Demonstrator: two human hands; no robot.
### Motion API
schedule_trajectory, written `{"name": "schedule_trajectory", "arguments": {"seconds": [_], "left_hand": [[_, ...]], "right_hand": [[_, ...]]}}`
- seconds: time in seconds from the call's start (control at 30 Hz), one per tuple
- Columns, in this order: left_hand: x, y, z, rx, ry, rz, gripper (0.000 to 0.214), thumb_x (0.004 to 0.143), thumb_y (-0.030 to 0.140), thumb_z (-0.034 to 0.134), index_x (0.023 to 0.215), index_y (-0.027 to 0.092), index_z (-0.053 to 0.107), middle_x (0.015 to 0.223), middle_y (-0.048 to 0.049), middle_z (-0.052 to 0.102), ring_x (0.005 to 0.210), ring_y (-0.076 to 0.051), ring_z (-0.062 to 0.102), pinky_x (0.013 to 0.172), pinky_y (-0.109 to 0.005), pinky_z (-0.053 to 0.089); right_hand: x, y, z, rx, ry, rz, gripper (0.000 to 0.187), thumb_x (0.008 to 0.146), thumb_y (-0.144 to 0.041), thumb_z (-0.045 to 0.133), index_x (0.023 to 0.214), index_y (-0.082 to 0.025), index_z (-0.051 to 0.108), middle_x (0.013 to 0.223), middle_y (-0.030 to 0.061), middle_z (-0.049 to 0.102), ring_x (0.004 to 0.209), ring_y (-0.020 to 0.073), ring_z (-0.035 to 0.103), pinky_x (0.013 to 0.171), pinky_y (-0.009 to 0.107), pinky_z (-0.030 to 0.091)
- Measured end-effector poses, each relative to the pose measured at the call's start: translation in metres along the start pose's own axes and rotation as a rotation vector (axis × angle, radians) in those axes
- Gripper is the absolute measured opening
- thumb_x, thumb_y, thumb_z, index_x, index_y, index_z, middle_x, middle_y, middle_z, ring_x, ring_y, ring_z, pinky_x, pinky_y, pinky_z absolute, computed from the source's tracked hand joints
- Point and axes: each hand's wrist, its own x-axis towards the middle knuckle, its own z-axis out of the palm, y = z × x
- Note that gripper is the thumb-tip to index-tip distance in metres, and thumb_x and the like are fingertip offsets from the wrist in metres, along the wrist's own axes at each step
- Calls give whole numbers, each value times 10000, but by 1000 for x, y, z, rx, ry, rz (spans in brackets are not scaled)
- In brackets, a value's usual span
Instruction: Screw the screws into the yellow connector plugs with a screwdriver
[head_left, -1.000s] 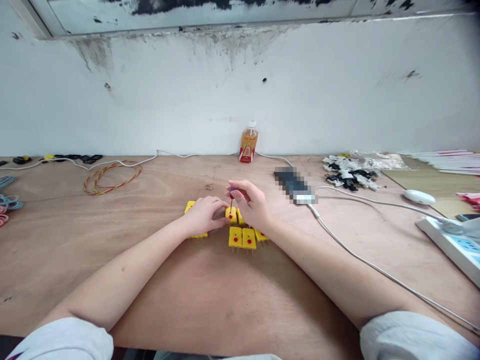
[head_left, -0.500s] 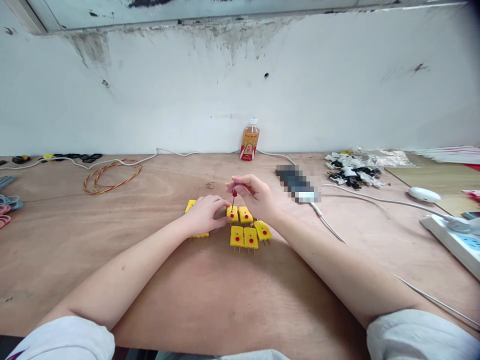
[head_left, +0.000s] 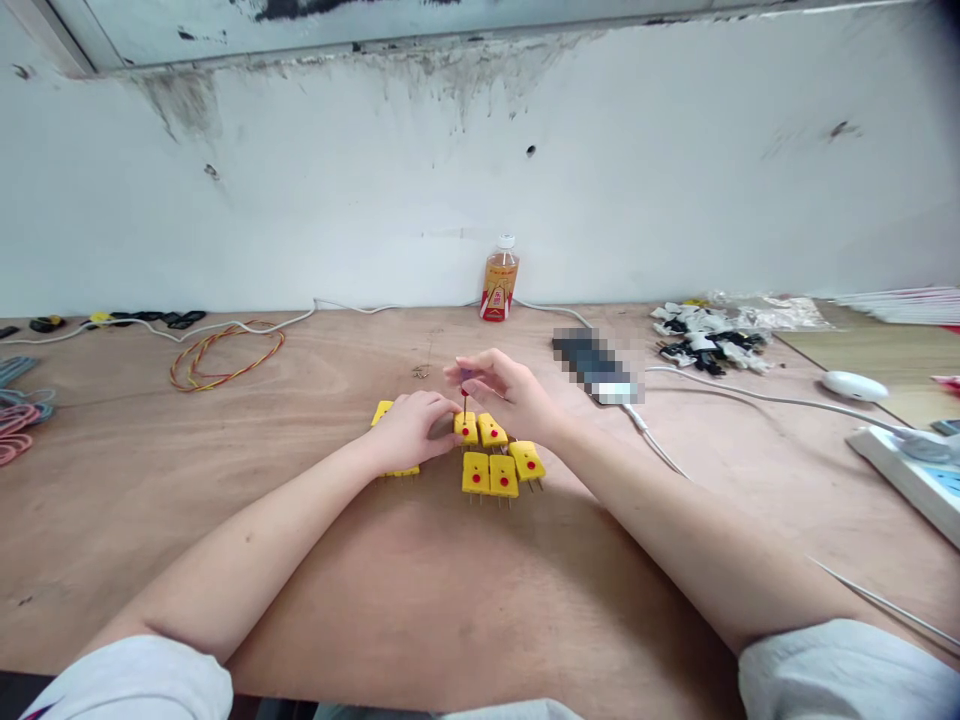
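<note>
On the plywood surface [head_left: 300, 450], the left hand [head_left: 409, 432] is curled closed over a yellow connector [head_left: 382, 410], while the right hand [head_left: 504, 392] pinches a slim screwdriver [head_left: 464, 400], its tip on the next connector [head_left: 466, 428]. Four more yellow connectors [head_left: 491, 458] lie just beside that one.

view: head-worn | faces forward, down | close over workbench [head_left: 420, 580] | edges seem warped
</note>
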Motion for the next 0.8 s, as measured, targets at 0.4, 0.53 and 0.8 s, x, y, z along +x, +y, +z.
{"name": "schedule_trajectory", "arguments": {"seconds": [0.4,0.53,0.8], "left_hand": [[2,0,-1,14,-28,8,284,973,404,672,1216,258,665,1180,-45,719,1124,-273,651,893,-388,462],[2,-2,1,16,-20,13,343,973,432,674,1277,276,647,1234,-48,715,1166,-283,640,932,-406,465],[2,-4,1,7,-9,26,309,965,440,687,1231,285,673,1225,-49,714,1151,-280,648,944,-395,474]], "right_hand": [[-5,-6,22,-275,194,-47,91,975,-289,641,923,-244,582,974,67,735,886,210,719,731,346,595],[-15,2,27,-351,307,-99,90,985,-320,652,1005,-254,594,880,27,671,796,189,685,701,332,581],[-12,-3,21,-365,152,-226,115,1019,-338,601,1094,-251,601,913,44,694,751,168,677,686,315,574]]}}
